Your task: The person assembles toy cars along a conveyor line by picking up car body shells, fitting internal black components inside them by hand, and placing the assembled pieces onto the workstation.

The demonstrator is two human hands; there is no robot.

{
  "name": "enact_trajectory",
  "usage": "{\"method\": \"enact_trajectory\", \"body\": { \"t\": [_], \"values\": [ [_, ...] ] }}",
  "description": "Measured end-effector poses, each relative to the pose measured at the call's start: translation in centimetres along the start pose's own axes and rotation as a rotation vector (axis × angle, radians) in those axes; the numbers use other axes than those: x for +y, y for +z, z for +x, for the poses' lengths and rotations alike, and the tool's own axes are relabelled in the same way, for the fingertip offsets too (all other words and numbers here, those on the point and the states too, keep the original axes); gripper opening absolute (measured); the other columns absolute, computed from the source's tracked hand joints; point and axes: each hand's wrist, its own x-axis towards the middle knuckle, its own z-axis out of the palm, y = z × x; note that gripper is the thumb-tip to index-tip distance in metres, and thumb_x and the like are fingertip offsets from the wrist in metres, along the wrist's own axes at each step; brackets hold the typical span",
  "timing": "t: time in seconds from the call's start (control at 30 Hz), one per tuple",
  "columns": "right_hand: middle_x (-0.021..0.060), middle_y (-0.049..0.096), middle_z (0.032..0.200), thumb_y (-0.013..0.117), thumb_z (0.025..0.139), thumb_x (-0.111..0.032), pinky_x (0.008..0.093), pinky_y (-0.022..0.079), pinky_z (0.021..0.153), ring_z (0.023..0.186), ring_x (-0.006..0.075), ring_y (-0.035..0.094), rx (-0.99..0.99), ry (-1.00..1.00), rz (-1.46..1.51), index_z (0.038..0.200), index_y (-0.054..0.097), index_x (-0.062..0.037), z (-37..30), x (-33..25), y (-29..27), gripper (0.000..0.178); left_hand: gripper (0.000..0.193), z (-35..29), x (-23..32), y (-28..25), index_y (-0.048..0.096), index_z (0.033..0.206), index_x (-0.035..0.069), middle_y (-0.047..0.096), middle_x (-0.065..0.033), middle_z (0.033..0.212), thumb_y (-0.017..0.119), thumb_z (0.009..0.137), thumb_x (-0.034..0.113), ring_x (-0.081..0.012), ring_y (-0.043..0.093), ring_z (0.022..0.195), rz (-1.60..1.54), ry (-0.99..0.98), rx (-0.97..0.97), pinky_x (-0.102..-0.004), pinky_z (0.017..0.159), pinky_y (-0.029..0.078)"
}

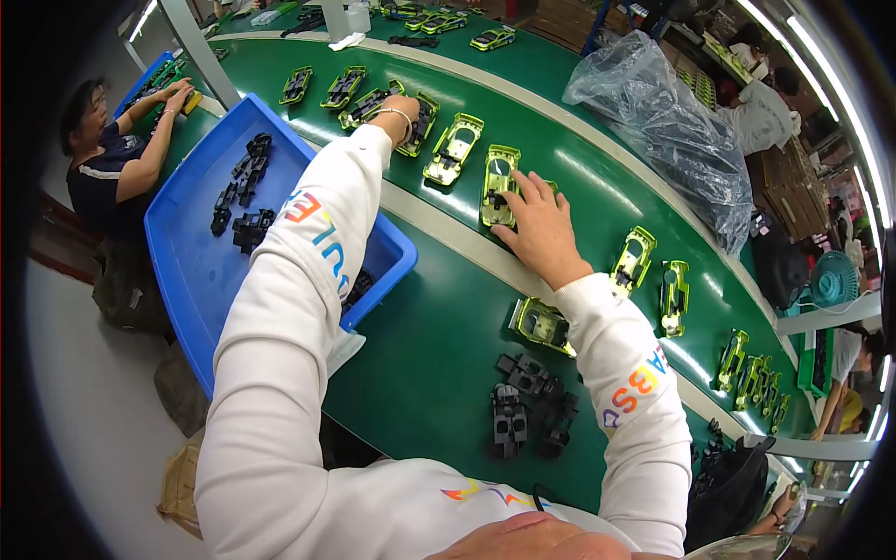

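Observation:
My left hand (pixel 399 118) reaches far over the bench to a lime-green toy car body (pixel 426 123) with dark parts inside. Its fingers are curled at the car's edge, and their tips are mostly hidden. My right hand (pixel 541 229) has its fingers apart, the thumb and fingertips at the right side of another upturned lime-green toy car shell (pixel 499 177). A pale-lined shell (pixel 455 149) lies between the two hands. Close to my right forearm rests one more shell (pixel 543 325), with several black plastic chassis parts (pixel 510 420) nearer to me.
A blue bin (pixel 187 233) with black chassis parts (pixel 252 229) stands at left. More car bodies (pixel 674 299) lie along the green conveyor belt (pixel 597 177). Clear plastic sheeting (pixel 653 121) covers something beyond it. A co-worker (pixel 117 159) works at far left.

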Motion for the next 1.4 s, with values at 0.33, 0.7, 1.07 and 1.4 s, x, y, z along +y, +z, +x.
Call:
{"method": "enact_trajectory", "body": {
  "t": [0.33, 0.7, 1.07, 1.4],
  "values": [
    [0.0097, 0.05, 0.141, 0.075, 0.08, -0.034, 0.0513, 0.037, 0.105, 0.135, 0.0308, 0.041, 0.084, -0.049, 0.067, 0.113, 0.065, -0.0089, 0.8, 0.0, -0.4, 0.042, 0.042, -12.2, -0.4, -1.5, 0.069, 0.11, 0.002, 0.062, -0.0252, 0.118, 0.061, 0.087, 0.035, -0.0437, 0.057, 0.111, 0.297, 0.809, 0.308, -0.0479, 0.095, 0.048],
    [0.0048, 0.064, 0.094, 0.065, 0.082, -0.016, 0.043, 0.043, 0.103, 0.102, 0.0224, 0.061, 0.408, -0.38, -0.036, 0.095, 0.065, -0.0093, -2.3, 1.0, -1.8, 0.015, 0.071, -15.9, 1.1, 0.2, 0.069, 0.106, -0.003, 0.068, -0.0285, 0.106, 0.069, 0.069, 0.058, -0.0433, 0.066, 0.1, 0.231, 0.625, -0.033, -0.0431, 0.087, 0.053],
    [0.0075, 0.064, 0.106, 0.065, 0.077, -0.012, 0.0333, 0.051, 0.083, 0.09, 0.0207, 0.063, 0.358, -0.579, 0.215, 0.103, 0.066, -0.0025, -22.3, -8.0, -9.3, 0.027, 0.038, -28.7, 0.3, -5.9, 0.063, 0.113, 0.006, 0.071, -0.0095, 0.104, 0.072, 0.088, 0.032, -0.0175, 0.072, 0.081, -0.788, 0.29, -0.677, -0.0252, 0.062, 0.058],
    [0.0056, 0.062, 0.117, 0.066, 0.079, -0.011, 0.0339, 0.047, 0.092, 0.105, 0.0215, 0.06, 0.182, -0.355, 0.265, 0.11, 0.066, -0.005, -30.4, -11.2, -5.6, 0.032, 0.039, -42.0, -4.7, -2.2, 0.058, 0.122, 0.002, 0.069, -0.0121, 0.113, 0.066, 0.094, 0.029, -0.0153, 0.07, 0.079, -0.982, 0.236, -0.841, -0.0259, 0.06, 0.058]
  ]
}}
